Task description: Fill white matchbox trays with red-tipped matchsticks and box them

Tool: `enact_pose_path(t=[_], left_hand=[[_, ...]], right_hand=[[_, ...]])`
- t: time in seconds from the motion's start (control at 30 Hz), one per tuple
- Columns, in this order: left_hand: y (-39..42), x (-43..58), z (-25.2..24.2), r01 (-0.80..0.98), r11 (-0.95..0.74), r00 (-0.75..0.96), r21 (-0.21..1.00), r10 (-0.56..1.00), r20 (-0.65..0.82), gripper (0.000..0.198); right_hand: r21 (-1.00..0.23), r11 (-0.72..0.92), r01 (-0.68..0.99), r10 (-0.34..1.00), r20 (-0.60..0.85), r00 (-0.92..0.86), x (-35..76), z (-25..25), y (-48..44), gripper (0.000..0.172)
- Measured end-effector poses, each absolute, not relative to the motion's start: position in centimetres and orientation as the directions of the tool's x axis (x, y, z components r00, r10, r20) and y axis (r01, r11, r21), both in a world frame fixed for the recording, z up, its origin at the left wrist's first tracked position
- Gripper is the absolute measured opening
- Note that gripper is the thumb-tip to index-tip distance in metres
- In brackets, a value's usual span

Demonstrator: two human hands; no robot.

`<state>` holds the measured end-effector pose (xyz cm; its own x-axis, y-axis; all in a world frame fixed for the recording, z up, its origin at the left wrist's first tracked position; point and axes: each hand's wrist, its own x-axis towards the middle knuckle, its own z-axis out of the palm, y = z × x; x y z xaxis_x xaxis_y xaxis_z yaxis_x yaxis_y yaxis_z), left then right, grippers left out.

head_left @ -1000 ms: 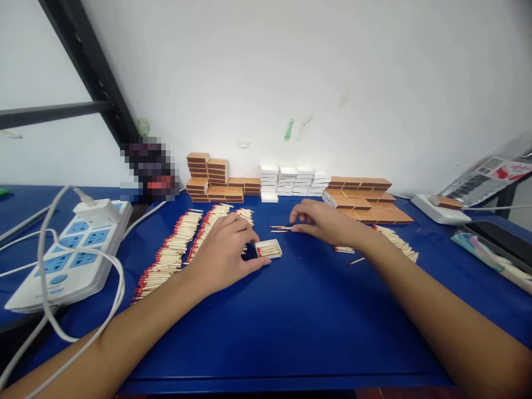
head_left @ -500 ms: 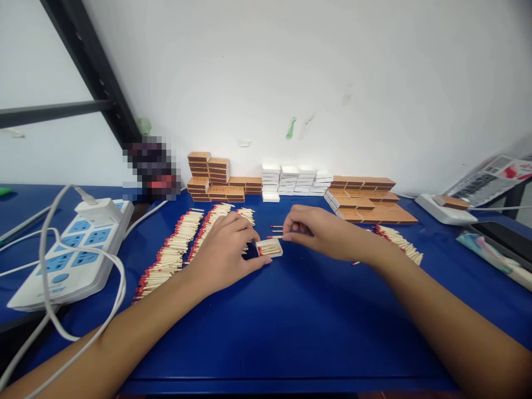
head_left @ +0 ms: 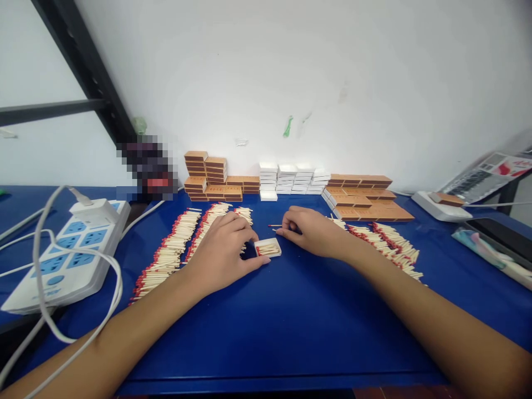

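My left hand (head_left: 226,246) curls around the left end of a small white matchbox tray (head_left: 277,250), its thumb along the near side. Inside the tray lie several matches (head_left: 268,249), with red heads to the left. My right hand (head_left: 305,230) is just beyond the tray's right end, thumb and fingers pinched together. A single red-headed match (head_left: 274,225) sticks out leftward at its fingertips; its other end is hidden by the fingers. Rows of loose matches (head_left: 166,252) lie left of and partly behind my left hand. More loose matches (head_left: 394,244) lie beyond my right forearm.
Brown matchboxes (head_left: 214,191) are stacked at the back left, and more brown matchboxes (head_left: 366,205) at the back right. White trays (head_left: 286,178) stand piled between them. A power strip (head_left: 75,244) with looping cables is at left; a phone (head_left: 499,238) lies at right.
The match that my right fingers held over the tray's far edge no longer shows there. My right hand has shifted slightly left and up. My left hand stays at the tray.
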<state>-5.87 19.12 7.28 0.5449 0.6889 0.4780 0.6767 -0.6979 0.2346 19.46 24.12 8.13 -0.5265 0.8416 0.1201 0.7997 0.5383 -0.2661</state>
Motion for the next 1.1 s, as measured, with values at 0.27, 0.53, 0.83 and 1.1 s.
enact_pose_path(t=[0.27, 0.53, 0.83, 1.1], left_hand=[[19.1, -5.8, 7.3, 0.677, -0.699, 0.549, 0.23, 0.688, 0.474, 0.034], [19.1, -5.8, 7.3, 0.673, -0.703, 0.556, 0.228, 0.685, 0.471, 0.033], [19.2, -5.9, 7.3, 0.672, -0.703, 0.555, 0.233, 0.687, 0.47, 0.032], [19.3, -5.9, 7.3, 0.669, -0.707, 0.563, 0.228, 0.683, 0.466, 0.032]], right_hand=[[-0.352, 0.569, 0.743, 0.815, 0.119, -0.567, 20.2, 9.0, 24.1, 0.015], [-0.38, 0.589, 0.714, 0.788, 0.073, -0.611, 20.8, 8.0, 25.1, 0.012], [-0.355, 0.56, 0.748, 0.828, 0.207, -0.522, 20.1, 7.1, 25.4, 0.015], [-0.407, 0.557, 0.724, 0.827, 0.19, -0.53, 19.8, 6.8, 25.8, 0.016]])
